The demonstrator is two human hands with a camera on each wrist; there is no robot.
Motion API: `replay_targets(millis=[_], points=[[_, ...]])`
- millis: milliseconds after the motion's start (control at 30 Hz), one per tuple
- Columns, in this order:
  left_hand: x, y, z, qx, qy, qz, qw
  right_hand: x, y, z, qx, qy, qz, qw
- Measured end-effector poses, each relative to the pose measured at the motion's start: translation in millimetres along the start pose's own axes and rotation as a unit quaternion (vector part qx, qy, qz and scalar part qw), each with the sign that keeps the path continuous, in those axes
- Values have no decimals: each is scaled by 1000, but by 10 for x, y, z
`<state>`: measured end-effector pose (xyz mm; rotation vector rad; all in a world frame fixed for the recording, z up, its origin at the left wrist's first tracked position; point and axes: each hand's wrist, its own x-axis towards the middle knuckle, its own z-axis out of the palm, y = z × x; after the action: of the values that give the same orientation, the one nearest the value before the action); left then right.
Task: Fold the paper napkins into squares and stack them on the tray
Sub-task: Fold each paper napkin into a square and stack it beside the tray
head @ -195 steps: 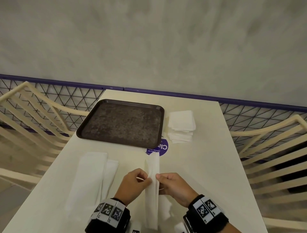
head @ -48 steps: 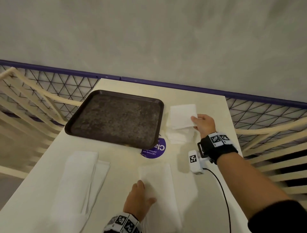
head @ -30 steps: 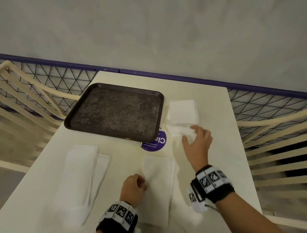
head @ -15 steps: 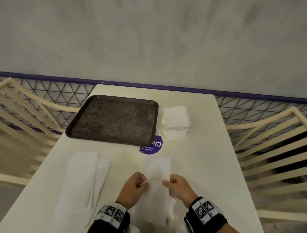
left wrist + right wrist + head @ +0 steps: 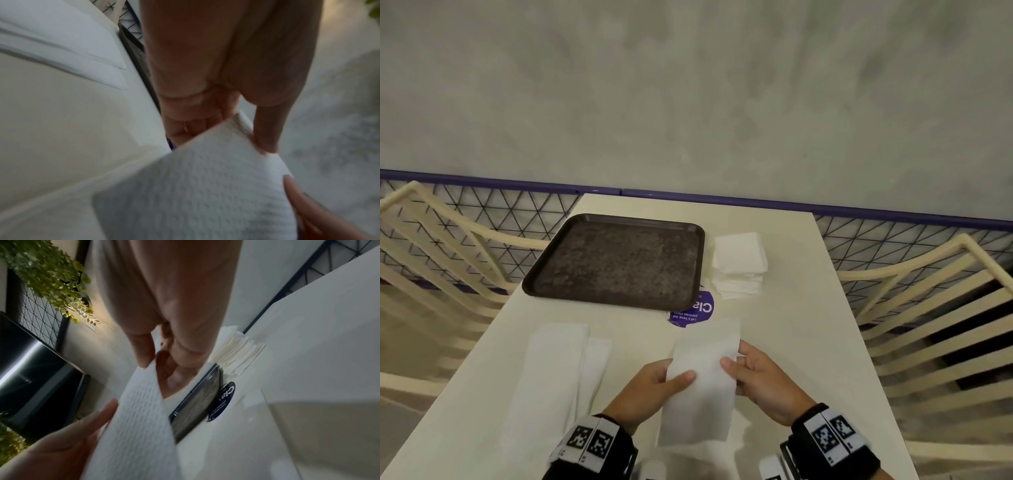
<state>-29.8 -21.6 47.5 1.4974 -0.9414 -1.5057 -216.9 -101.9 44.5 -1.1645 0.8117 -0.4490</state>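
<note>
A white paper napkin (image 5: 698,387) hangs lifted off the table between both hands, near the front edge. My left hand (image 5: 654,383) pinches its left edge with thumb on top, and my right hand (image 5: 753,373) pinches its right edge. The wrist views show the same napkin (image 5: 195,186) (image 5: 141,415) held between thumb and fingers. The dark tray (image 5: 619,260) lies bare at the back left. A stack of square white napkins (image 5: 738,263) sits just right of the tray.
Long folded napkin strips (image 5: 554,373) lie on the table at the left. A purple round sticker (image 5: 693,313) shows at the tray's near right corner. Cream chair backs (image 5: 928,308) flank the table on both sides, and a wire fence with a purple rail (image 5: 859,209) runs behind.
My right hand came back from the napkin stack to the napkin in front of me. Both hands took hold of its edges and lifted it off the table.
</note>
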Motion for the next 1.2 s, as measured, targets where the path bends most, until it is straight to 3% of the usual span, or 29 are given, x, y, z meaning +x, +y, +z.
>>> replay_targets(millis=[200, 400, 600, 667, 767, 867, 967, 1100, 1200], points=[[-78, 138, 32, -49, 56, 69, 995, -70, -22, 52, 6, -24, -17, 1000], [-106, 164, 6, -95, 84, 118, 985, -74, -69, 56, 42, 9, -45, 998], [-163, 205, 4, -35, 93, 176, 979, -76, -112, 38, 67, 46, -51, 995], [-153, 189, -44, 34, 88, 195, 976, -77, -116, 40, 74, 56, -46, 995], [-144, 184, -94, 143, 98, 232, 957, -80, -119, 52, 89, 56, -27, 994], [-159, 224, -110, 182, 98, 264, 942, -123, -189, 101, 140, 32, -14, 990], [-165, 242, -124, 132, 87, 243, 957, -92, -165, 105, 119, 28, -21, 992], [-169, 406, -129, 13, 78, 156, 985, -85, -169, 106, 61, 47, -48, 996], [-170, 473, -81, 92, 56, 114, 988, -131, -266, 142, 23, 42, -70, 996]])
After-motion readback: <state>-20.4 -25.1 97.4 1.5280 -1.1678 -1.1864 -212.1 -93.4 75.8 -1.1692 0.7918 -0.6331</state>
